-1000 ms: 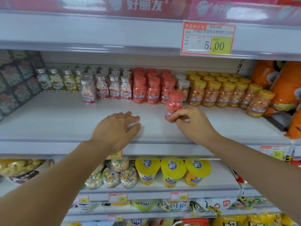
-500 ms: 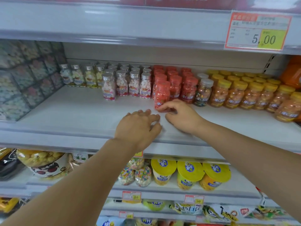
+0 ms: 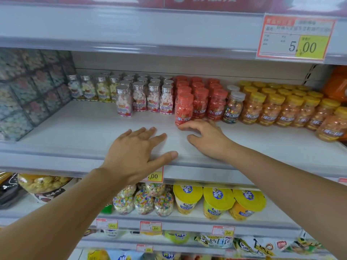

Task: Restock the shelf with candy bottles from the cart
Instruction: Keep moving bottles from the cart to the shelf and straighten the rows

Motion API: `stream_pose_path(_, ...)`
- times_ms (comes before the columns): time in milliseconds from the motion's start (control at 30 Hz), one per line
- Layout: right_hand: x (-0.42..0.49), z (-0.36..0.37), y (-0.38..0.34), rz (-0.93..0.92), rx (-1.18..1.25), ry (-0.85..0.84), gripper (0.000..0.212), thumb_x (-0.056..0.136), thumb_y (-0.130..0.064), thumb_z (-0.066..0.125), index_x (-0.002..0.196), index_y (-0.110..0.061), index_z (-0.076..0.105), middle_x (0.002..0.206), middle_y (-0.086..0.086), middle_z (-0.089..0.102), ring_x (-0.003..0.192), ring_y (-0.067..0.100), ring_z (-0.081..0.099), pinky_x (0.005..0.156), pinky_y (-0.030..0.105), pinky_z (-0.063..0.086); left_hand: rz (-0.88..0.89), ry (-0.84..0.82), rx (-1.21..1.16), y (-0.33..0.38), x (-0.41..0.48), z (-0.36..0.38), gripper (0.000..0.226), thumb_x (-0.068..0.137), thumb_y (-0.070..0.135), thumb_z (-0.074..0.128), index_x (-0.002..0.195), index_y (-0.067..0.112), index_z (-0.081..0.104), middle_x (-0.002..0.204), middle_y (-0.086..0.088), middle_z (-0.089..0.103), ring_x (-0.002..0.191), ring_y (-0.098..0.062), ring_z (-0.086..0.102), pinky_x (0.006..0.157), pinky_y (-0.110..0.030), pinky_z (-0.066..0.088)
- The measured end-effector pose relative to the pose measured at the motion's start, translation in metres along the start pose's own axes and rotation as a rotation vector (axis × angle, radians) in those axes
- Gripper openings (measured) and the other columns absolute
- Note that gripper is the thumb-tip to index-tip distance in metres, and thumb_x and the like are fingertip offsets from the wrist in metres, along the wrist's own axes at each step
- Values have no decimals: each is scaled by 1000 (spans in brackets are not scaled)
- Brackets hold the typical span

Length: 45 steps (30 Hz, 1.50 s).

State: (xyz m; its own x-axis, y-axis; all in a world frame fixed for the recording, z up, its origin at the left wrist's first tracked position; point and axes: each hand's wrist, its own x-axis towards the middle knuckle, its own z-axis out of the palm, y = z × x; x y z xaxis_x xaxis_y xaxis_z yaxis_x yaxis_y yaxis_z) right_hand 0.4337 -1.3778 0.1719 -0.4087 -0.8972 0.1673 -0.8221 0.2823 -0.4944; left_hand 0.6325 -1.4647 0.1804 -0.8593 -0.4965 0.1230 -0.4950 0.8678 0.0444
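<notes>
Right hand: relaxed fingers touched red bottle at 11 o'clock | left hand: flat, open, on shelf | advice: push low, squarely.

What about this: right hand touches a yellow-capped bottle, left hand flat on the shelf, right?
No: in the head view the right hand touches a red-capped bottle, not a yellow-capped one. The left hand is flat on the shelf.

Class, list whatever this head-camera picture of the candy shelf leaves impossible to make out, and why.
Head view:
- Cart: outside the frame.
- Rear red bottles: hidden behind front rows, uncountable.
- Price tag: left hand covers its left part.
- Packets at left: too blurred to identify.
- Top banner: cut off by upper edge.
</notes>
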Motion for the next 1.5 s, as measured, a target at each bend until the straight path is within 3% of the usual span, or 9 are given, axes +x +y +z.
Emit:
stream_pose_path(267, -3, -1, -2, -7, -41, -6, 40, 95, -21, 51, 129, -40, 55, 142, -12, 49, 135, 19, 30, 110, 36, 21, -14, 81, 49, 1, -1, 6, 102, 64, 90, 0, 146, 41, 35, 155, 9, 31, 143, -13, 29, 111, -35, 31)
stream_pose_path(633, -5, -3, -5, -17, -83, -26, 39, 96, -19, 50, 130, -38, 55, 142, -14, 47, 134, 19, 28, 108, 35, 20, -6, 83, 50, 2, -2, 5, 104, 62, 89, -3, 147, 42, 32, 156, 11, 28, 144, -12, 27, 109, -33, 32)
stream_pose_path(767, -4, -2, -4, -71, 21, 52, 34, 90, -12, 56, 120, -25, 66, 128, -5, 62, 123, 17, 51, 107, 41, 37, -7, 54, 37, 1, 0, 3, 105, 60, 90, -2, 149, 41, 29, 158, 10, 25, 145, -13, 24, 113, -33, 27)
stream_pose_path(867, -10, -6, -8, -101, 51, 177, 28, 90, -8, 57, 110, -21, 71, 113, -1, 67, 104, 13, 60, 92, 25, 45, -10, 42, 24, 1, -1, -4, 104, 61, 91, 4, 147, 41, 32, 157, 11, 26, 144, -12, 27, 113, -31, 27)
stream_pose_path(1000, -28, -12, -29, -212, 56, 320, 26, 89, -6, 56, 102, -20, 73, 100, -5, 68, 85, 0, 55, 73, 4, 35, 7, 209, -37, -1, -14, -11, 88, 73, 81, 16, 136, 31, 53, 147, 3, 46, 133, -17, 44, 105, -32, 35)
stream_pose_path(1100, -56, -5, -53, -312, 173, 372, 24, 89, -6, 53, 97, -18, 73, 93, -11, 65, 81, 2, 56, 69, 11, 39, 78, 434, -107, -8, -42, -3, 55, 89, 58, 39, 121, 21, 65, 130, -4, 59, 117, -23, 54, 93, -36, 39)
stream_pose_path(1233, -103, 29, -77, -373, 324, 309, 23, 89, -5, 52, 95, -17, 71, 86, -14, 62, 75, 6, 57, 66, 17, 43, 75, 629, -187, -15, -105, 29, 33, 93, 33, 46, 109, 13, 67, 112, -5, 59, 98, -23, 53, 82, -34, 38)
stream_pose_path(1333, -131, 76, -79, -364, 378, 191, 22, 90, -6, 53, 94, -16, 71, 83, -12, 64, 70, 9, 56, 63, 24, 45, -25, 526, -289, -26, -154, 76, 28, 94, 29, 43, 102, 15, 66, 104, -1, 57, 90, -22, 54, 74, -37, 40)
stream_pose_path(1500, -173, 184, -57, -214, 404, -116, 20, 93, -10, 53, 97, -17, 71, 86, -11, 65, 70, 6, 57, 58, 22, 43, -245, 132, -352, -45, -239, 190, 28, 86, 34, 42, 102, 24, 64, 98, 4, 60, 87, -24, 60, 69, -35, 49)
